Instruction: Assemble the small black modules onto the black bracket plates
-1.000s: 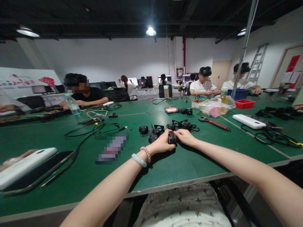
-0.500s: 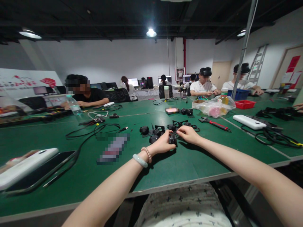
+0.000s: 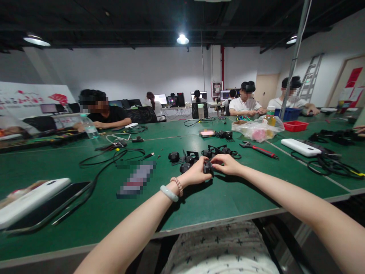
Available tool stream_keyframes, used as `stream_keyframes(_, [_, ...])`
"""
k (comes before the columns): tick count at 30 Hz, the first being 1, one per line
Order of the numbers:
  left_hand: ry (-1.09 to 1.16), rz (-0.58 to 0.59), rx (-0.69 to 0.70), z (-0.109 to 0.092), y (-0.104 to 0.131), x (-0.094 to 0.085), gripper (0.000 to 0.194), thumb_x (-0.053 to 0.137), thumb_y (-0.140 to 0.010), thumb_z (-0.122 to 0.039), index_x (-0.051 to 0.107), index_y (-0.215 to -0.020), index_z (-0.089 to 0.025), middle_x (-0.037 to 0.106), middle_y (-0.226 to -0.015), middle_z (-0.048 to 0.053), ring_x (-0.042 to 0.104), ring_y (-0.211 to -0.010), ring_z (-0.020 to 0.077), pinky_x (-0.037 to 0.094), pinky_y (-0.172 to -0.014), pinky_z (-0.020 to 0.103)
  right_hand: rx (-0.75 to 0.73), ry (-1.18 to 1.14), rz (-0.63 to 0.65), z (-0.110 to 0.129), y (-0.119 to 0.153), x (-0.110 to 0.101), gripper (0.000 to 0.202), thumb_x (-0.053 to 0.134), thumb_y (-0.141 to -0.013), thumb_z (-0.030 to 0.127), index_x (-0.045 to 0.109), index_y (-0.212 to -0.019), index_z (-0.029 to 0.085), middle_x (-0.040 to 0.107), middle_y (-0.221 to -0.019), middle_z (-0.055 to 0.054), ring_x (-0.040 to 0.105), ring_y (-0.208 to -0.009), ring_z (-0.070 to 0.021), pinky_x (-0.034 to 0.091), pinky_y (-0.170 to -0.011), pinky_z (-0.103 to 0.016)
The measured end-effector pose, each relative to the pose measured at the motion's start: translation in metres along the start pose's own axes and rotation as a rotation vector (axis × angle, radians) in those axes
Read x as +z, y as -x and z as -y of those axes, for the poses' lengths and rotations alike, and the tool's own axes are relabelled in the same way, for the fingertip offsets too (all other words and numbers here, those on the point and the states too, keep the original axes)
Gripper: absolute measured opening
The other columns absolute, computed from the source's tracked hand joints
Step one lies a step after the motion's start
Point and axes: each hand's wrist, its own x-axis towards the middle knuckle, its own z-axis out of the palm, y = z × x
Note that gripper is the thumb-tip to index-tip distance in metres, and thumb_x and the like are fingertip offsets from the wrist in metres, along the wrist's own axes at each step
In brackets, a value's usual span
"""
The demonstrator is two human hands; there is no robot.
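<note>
My left hand (image 3: 196,171) is closed around a small black rounded part (image 3: 208,168), holding it just above the table with the thumb along its near side. My right hand (image 3: 227,164) has its bent fingers at the right side of the same part, and the fingertips appear to pinch it. Right behind the hands lie several similar black parts with flat brackets. Among them are a rounded piece (image 3: 173,156) to the left and a bracketed piece (image 3: 224,149) partly behind my right hand. Fine details of the held part are too small to tell.
Red-handled pliers (image 3: 261,150) lie to the right, near a white power bank (image 3: 300,147) and cables. A pixelated phone-like item (image 3: 137,179) is left of my hands. Black cables (image 3: 114,158) run across the green table (image 3: 182,213). Other people sit around it.
My right hand has come slightly down, its fingertips moving from above the black part to its right side. My left hand stays almost still.
</note>
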Motion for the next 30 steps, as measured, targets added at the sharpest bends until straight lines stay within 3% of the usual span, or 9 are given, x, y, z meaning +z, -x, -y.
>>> stream_keyframes(6, [0.025, 0.038, -0.027, -0.0027, -0.0008, -0.0035, 0.055, 0.056, -0.058, -0.025, 0.034, -0.108, -0.015, 0.050, -0.074, -0.001, 0.051, -0.062, 0.0135, 0.039, -0.051, 0.023, 0.020, -0.019, 0.028, -0.0008, 0.0000, 0.0011, 0.022, 0.049, -0.075, 0.024, 0.061, -0.091, 0.015, 0.063, -0.083, -0.004, 0.055, -0.071, -0.0134, 0.041, -0.066, -0.024])
stream_keyframes(13, [0.027, 0.040, -0.011, -0.0017, -0.0014, -0.0038, 0.054, 0.057, -0.059, -0.026, 0.036, -0.107, -0.015, 0.051, -0.077, 0.000, 0.052, -0.064, 0.0137, 0.040, -0.054, 0.024, 0.038, -0.064, 0.046, 0.0008, 0.0009, -0.0007, 0.022, 0.050, -0.074, 0.025, 0.058, -0.092, 0.015, 0.062, -0.084, -0.005, 0.056, -0.073, -0.0141, 0.042, -0.067, -0.025])
stream_keyframes(18, [0.026, 0.016, 0.028, 0.0002, -0.0018, -0.0025, 0.048, 0.057, -0.060, -0.028, 0.039, -0.102, -0.015, 0.052, -0.083, 0.003, 0.052, -0.070, 0.0154, 0.041, -0.059, 0.026, 0.001, -0.169, 0.104, 0.0022, 0.0033, -0.0017, 0.037, 0.061, -0.064, 0.025, 0.049, -0.098, 0.015, 0.059, -0.088, -0.005, 0.055, -0.076, -0.0142, 0.043, -0.069, -0.026])
stream_keyframes(22, [0.043, 0.016, 0.015, -0.0008, -0.0011, -0.0017, 0.048, 0.057, -0.060, -0.028, 0.038, -0.102, -0.015, 0.052, -0.081, 0.001, 0.052, -0.070, 0.0151, 0.041, -0.060, 0.026, 0.009, -0.183, 0.115, 0.0027, 0.0039, -0.0005, 0.038, 0.061, -0.060, 0.018, 0.047, -0.096, 0.016, 0.057, -0.086, -0.003, 0.055, -0.075, -0.0136, 0.043, -0.069, -0.026])
stream_keyframes(30, [0.056, 0.027, 0.026, -0.0005, -0.0006, -0.0011, 0.047, 0.055, -0.061, -0.022, 0.037, -0.103, -0.015, 0.049, -0.082, 0.001, 0.049, -0.069, 0.0133, 0.041, -0.058, 0.024, 0.010, -0.163, 0.127, -0.0001, 0.0038, 0.0001, 0.032, 0.058, -0.067, 0.023, 0.049, -0.096, 0.015, 0.059, -0.087, -0.005, 0.055, -0.075, -0.0137, 0.043, -0.068, -0.026])
